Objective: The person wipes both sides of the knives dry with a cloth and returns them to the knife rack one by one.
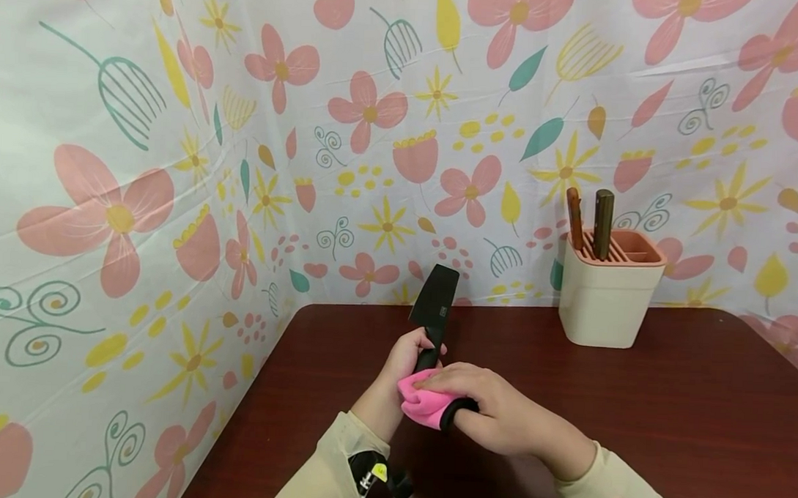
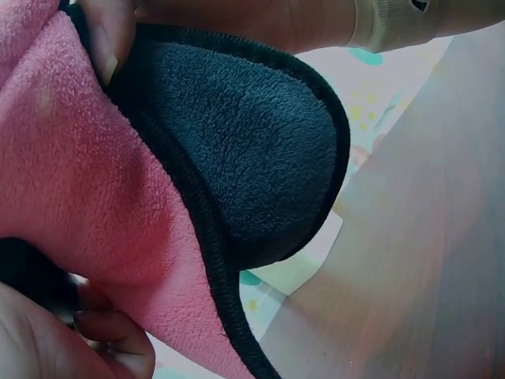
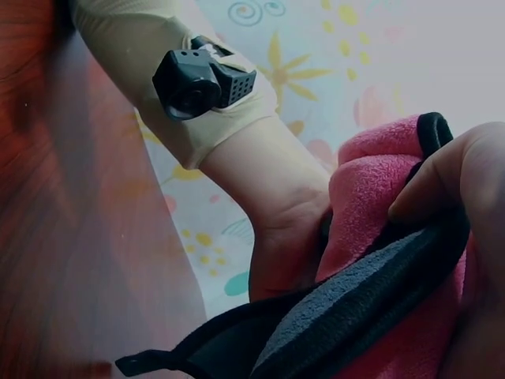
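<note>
My left hand (image 1: 403,357) grips the black handle of a kitchen knife, its broad dark blade (image 1: 435,298) pointing up and away over the table. A pink cloth (image 1: 426,405) with black edging is bunched in my right hand (image 1: 499,412), right by the lower end of the handle. In the left wrist view, a dark grey fleecy face (image 2: 245,142) of the cloth folds out beside the pink one. My right thumb and fingers pinch the cloth in the right wrist view, where a black hanging loop (image 3: 146,363) dangles from it. The cloth hides the handle's end.
A cream knife block (image 1: 604,304) with a salmon slotted top stands at the back right of the dark red-brown table (image 1: 501,340). Two wooden-handled knives (image 1: 602,223) stick up from it. Flower-printed sheeting (image 1: 375,189) hangs close behind and along the left side.
</note>
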`<state>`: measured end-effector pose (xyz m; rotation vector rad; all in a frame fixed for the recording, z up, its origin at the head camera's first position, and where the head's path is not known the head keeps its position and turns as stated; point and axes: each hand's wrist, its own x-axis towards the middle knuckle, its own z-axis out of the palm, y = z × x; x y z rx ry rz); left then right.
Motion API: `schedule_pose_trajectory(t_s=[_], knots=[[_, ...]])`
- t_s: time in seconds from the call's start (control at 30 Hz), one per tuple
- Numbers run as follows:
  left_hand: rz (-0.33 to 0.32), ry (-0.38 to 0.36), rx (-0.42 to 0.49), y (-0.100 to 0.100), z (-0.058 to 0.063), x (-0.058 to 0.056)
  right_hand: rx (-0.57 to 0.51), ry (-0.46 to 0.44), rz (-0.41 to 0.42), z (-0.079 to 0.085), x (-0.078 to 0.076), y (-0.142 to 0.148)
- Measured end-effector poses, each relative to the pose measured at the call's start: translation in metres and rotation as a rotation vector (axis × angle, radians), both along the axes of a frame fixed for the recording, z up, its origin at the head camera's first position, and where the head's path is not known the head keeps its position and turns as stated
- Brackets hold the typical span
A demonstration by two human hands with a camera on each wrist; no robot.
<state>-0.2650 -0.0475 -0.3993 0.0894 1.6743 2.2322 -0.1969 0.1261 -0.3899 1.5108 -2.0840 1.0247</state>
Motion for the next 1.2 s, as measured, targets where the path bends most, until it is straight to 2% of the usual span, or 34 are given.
schedule_pose_trajectory(t_s=[0.2,0.33,0.47,0.6,0.77,0.83,1.2], knots=[[0.003,-0.022,-0.013,-0.002,0.001,-0.002,-0.003,0.018,0.092,0.002,0.002,-0.004],[0.025,-0.013,-0.003,-0.003,0.000,-0.005,0.005,-0.049,0.126,0.006,0.004,-0.003],[0.042,0.011,0.001,-0.004,-0.001,-0.007,0.020,-0.109,0.133,0.015,0.007,0.002],[0.042,0.028,-0.009,-0.003,-0.004,-0.008,0.034,-0.094,0.107,0.025,0.010,0.013],[0.042,0.049,0.004,-0.001,-0.005,-0.007,0.081,-0.123,0.041,0.027,0.014,0.041],[0.038,0.053,-0.002,0.000,-0.005,-0.006,0.108,-0.164,0.010,0.023,0.016,0.057],[-0.052,0.074,-0.055,0.003,-0.007,-0.001,0.233,-0.297,-0.312,-0.018,0.014,0.154]])
